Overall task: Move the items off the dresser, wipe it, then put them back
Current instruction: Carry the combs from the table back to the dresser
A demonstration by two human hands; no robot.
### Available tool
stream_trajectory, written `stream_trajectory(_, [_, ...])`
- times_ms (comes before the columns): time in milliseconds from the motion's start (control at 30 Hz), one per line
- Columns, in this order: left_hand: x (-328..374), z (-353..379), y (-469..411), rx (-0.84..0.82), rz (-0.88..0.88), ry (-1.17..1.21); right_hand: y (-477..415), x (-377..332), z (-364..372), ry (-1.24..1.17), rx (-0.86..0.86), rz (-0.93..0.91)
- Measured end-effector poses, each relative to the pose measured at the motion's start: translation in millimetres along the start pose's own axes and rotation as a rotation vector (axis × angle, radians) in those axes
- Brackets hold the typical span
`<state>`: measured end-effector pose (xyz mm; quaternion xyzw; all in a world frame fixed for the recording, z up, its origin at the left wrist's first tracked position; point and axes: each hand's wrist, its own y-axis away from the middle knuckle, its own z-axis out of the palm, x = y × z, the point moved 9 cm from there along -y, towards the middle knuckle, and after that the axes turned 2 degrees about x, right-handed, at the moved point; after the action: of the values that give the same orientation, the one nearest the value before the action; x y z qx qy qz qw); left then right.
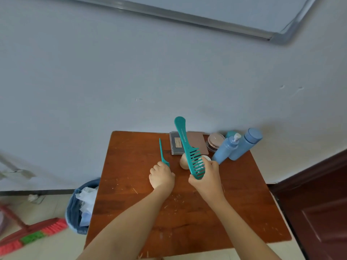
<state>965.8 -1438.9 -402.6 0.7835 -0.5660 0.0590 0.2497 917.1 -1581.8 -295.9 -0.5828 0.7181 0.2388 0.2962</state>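
Plainly, in the head view, we see both hands busy at the back half of the scratched brown wooden worktop (131, 203).

Our right hand (206, 179) is curled round the toothed end of a wide-toothed teal plastic comb (185, 141) and holds it clear of the wood. Its long axis runs steeply up and away from us, leaning a little left, with the rounded handle tip toward the wall.

Our left hand (161, 175) is closed, fingers curled over the toothed end of a thin teal tail comb (161, 151). That one seems to lie low along the worktop, its long axis almost straight away from us and its pointed tail toward the wall.

Behind the combs several items wait on the worktop:
- a flat grey rectangular case (175, 145);
- a round jar with a pinkish lid (215, 141);
- a pale blue pump bottle (226, 149);
- a taller pale blue capped bottle (246, 145).

A small beige rounded object (184, 162) sits just beneath the wide comb; we cannot tell what it is.

We judge the clearing to be under way. The risks we see:
- gripped by its teeth, the wide comb is handle-heavy and could twist loose;
- swinging its long handle right could knock the bottles, which stand close together;
- the tail comb's thin point could snag the grey case.
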Motion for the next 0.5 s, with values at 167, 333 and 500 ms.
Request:
stream_trajectory(167, [-16, -6, 2, -0.038, -0.073, 0.081, 5, 13, 5, -0.012, -0.027, 0.014])
stream_trajectory(333, [-41, -18, 12, 0.012, -0.032, 0.207, 2, 11, 20, 0.011, -0.051, -0.073])
stream_trajectory(500, [-82, -36, 26, 0.059, -0.037, 0.37, 8, 8, 42, 0.048, -0.098, -0.102])
